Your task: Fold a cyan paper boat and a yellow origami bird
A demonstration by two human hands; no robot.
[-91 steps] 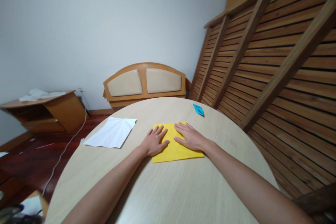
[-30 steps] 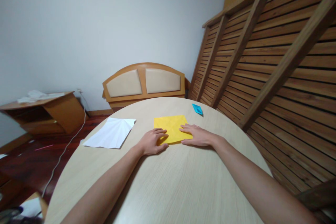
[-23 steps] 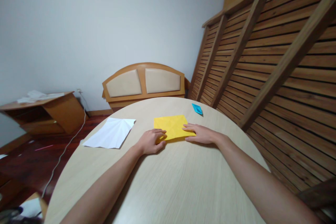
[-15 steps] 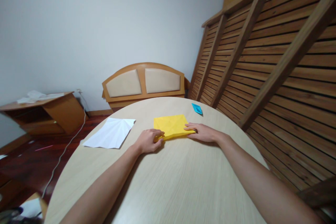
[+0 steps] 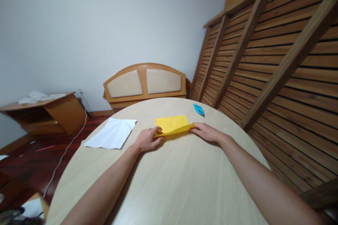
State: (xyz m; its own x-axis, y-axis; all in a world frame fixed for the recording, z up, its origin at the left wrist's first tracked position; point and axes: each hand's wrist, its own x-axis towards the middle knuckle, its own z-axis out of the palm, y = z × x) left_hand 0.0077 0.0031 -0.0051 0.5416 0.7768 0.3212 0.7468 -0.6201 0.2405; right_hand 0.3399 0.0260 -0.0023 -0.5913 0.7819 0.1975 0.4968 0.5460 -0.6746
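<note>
A sheet of yellow paper (image 5: 171, 123) lies on the round table (image 5: 169, 182), its near edge lifted and turned up in a narrow strip. My left hand (image 5: 149, 139) grips the near left corner, with fingers over the paper and the thumb at its front. At the near right corner my right hand (image 5: 204, 132) pinches the raised edge; part of its fingers is hidden behind the paper. Beyond the right hand lies a small folded blue paper piece (image 5: 198, 109). To the left of my left hand rests a creased white sheet (image 5: 112, 133).
A wooden headboard (image 5: 145, 81) with two pale panels stands behind the table. A slatted wooden frame (image 5: 264, 59) leans along the right side. On the left are a low cabinet (image 5: 63, 112) with crumpled white material on top and a cable (image 5: 70, 144) across the dark floor.
The yellow paper's near edge has risen and folded away from me, shortening the visible sheet. Both hands have shifted slightly with it, the right one now pinching the raised corner.
</note>
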